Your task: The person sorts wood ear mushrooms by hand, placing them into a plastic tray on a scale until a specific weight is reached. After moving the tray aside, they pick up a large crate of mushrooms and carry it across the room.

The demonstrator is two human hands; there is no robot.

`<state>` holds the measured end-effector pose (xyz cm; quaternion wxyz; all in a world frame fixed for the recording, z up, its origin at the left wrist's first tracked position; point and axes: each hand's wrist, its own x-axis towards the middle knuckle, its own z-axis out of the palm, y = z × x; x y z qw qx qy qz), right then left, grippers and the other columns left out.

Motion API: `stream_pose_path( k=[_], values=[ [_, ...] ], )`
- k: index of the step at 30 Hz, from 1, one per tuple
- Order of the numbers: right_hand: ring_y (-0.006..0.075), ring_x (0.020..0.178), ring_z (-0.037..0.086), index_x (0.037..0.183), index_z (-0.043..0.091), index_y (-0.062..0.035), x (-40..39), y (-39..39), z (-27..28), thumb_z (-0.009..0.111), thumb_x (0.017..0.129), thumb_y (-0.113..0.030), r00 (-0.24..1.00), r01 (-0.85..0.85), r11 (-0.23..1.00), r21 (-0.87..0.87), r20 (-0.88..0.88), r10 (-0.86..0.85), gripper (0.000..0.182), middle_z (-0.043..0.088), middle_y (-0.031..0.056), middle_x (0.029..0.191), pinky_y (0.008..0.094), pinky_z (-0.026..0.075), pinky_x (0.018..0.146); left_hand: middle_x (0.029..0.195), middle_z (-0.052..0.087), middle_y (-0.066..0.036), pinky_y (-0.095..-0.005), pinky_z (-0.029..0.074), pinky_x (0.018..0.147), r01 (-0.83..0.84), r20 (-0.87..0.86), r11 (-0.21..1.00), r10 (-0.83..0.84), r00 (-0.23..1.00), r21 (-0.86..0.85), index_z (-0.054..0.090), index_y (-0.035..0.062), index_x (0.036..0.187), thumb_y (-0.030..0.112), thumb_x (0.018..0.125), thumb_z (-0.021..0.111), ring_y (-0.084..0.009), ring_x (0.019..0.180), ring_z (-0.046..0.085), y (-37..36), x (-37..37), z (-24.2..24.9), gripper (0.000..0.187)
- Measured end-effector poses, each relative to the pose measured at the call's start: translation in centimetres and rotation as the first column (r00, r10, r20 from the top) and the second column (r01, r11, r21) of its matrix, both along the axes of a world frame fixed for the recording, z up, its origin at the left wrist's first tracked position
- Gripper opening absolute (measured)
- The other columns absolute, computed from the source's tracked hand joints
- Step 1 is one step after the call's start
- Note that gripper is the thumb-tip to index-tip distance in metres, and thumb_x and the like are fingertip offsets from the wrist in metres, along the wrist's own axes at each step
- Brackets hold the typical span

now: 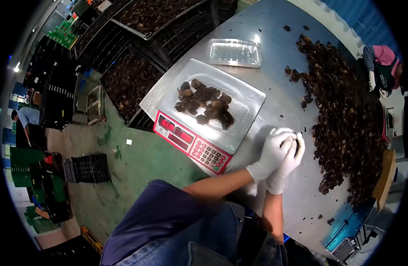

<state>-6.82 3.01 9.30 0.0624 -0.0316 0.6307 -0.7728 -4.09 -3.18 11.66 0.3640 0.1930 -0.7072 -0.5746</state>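
My left hand [271, 154] and my right hand [287, 167], both in white gloves, are pressed together over the metal table [275, 106], right of the scale. Their fingers are curled, and a small dark bit shows between them; what they hold is mostly hidden. On the red-fronted scale [193, 144] lies a clear plastic tray [246, 108] with dark brown fungus-like pieces [206, 102] in it. Behind the scale sits another clear plastic tray [235, 52]. A long heap of the same dark pieces [341, 119] spreads over the table's right side.
Black crates [157, 44] filled with dark pieces stand at the upper left, beside the table. A co-worker [383, 68] in gloves is across the heap at the far right. Another person [29, 117] bends at the far left. A black crate [86, 168] rests on the green floor.
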Motion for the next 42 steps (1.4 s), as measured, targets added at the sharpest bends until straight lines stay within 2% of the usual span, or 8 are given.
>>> stream_pose_path(
  k=[5,12,23,29,32,35,40,42],
  values=[
    [0.0257,0.117,0.052,0.116,0.057,-0.0022,1.8,-8.7,3.4,0.055,0.090,0.000,0.848,-0.180,0.964,0.195,-0.465,0.252,0.026,0.054,0.0129,0.123,0.0368,0.039,0.104,0.098,0.067,-0.015,-0.0421,0.047,0.082,-0.337,-0.192,0.888,0.289,0.938,-0.311,0.068,0.0054,0.092,0.013,0.082,0.058,-0.0341,0.087,0.063,-8.5,2.4,1.9,0.016],
    [0.0328,0.114,0.054,0.119,0.060,-0.0014,0.5,-13.5,-0.7,0.051,0.091,-0.005,0.562,-0.323,0.749,0.578,-0.520,0.643,0.029,0.058,0.0174,0.120,0.0408,0.041,0.102,0.115,0.063,-0.012,-0.0475,0.036,0.098,-0.237,0.202,0.657,0.520,0.830,-0.716,0.067,0.0085,0.107,0.019,0.084,0.060,-0.0319,0.111,0.055,-15.4,6.2,-3.4,0.026],
    [0.0197,0.120,0.053,0.126,0.058,0.0035,-2.7,-11.3,0.1,0.047,0.102,-0.023,0.870,-0.485,0.865,-0.130,0.025,0.492,0.037,0.061,0.0124,0.125,0.0344,0.034,0.110,0.104,0.066,-0.018,-0.0459,0.043,0.093,-0.164,0.164,0.890,0.254,0.953,-0.426,0.068,0.0020,0.097,0.020,0.078,0.070,-0.0368,0.105,0.060,-17.6,9.3,2.9,0.026],
    [0.0263,0.126,0.050,0.132,0.054,0.0016,-3.3,-8.0,0.3,0.045,0.103,-0.021,0.947,-0.294,0.929,0.226,-0.065,0.316,0.038,0.054,0.0141,0.135,0.0396,0.037,0.110,0.119,0.063,-0.013,-0.0352,0.041,0.103,-0.586,0.020,0.791,0.598,0.801,-0.176,0.069,0.0033,0.106,0.009,0.093,0.057,-0.0256,0.114,0.058,-20.6,14.9,3.4,0.019],
    [0.0321,0.133,0.043,0.138,0.047,-0.0004,-3.6,-3.5,-5.3,0.051,0.098,-0.017,0.651,0.011,0.640,0.768,-0.492,0.579,0.043,0.045,0.0190,0.144,0.0428,0.030,0.112,0.118,0.065,-0.009,-0.0326,0.039,0.104,-0.666,0.014,0.732,0.674,0.738,-0.145,0.069,0.0018,0.108,0.010,0.097,0.053,-0.0192,0.115,0.057,-22.6,18.0,4.1,0.021],
    [0.0389,0.142,0.028,0.146,0.037,-0.0052,0.3,3.4,-8.1,0.056,0.093,-0.020,0.554,0.158,0.236,0.959,-0.284,0.782,0.058,0.031,0.0210,0.153,0.0491,0.025,0.113,0.114,0.067,-0.009,-0.0313,0.042,0.100,-0.717,-0.017,0.693,0.718,0.696,-0.069,0.069,0.0008,0.107,0.008,0.095,0.055,-0.0187,0.109,0.060,-24.0,20.4,3.9,0.019],
    [0.0336,0.140,0.033,0.146,0.041,-0.0090,-2.8,21.6,-13.3,0.051,0.098,-0.032,0.804,0.434,-0.186,0.881,-0.286,0.521,0.053,0.036,0.0199,0.150,0.0548,0.028,0.110,0.111,0.068,-0.008,-0.0295,0.044,0.097,-0.719,0.040,0.693,0.721,0.692,-0.044,0.068,0.0005,0.108,0.008,0.095,0.055,-0.0160,0.107,0.060,-24.7,21.8,2.2,0.020],
    [0.0354,0.133,0.043,0.140,0.046,-0.0059,-4.4,21.9,-11.3,0.055,0.096,-0.031,0.836,0.420,-0.053,0.906,-0.363,0.410,0.051,0.043,0.0207,0.145,0.0497,0.035,0.107,0.112,0.066,-0.010,-0.0301,0.045,0.097,-0.641,0.136,0.751,0.659,0.739,-0.155,0.068,0.0014,0.108,0.009,0.096,0.055,-0.0174,0.107,0.061,-25.1,20.9,0.4,0.019]
  ],
)
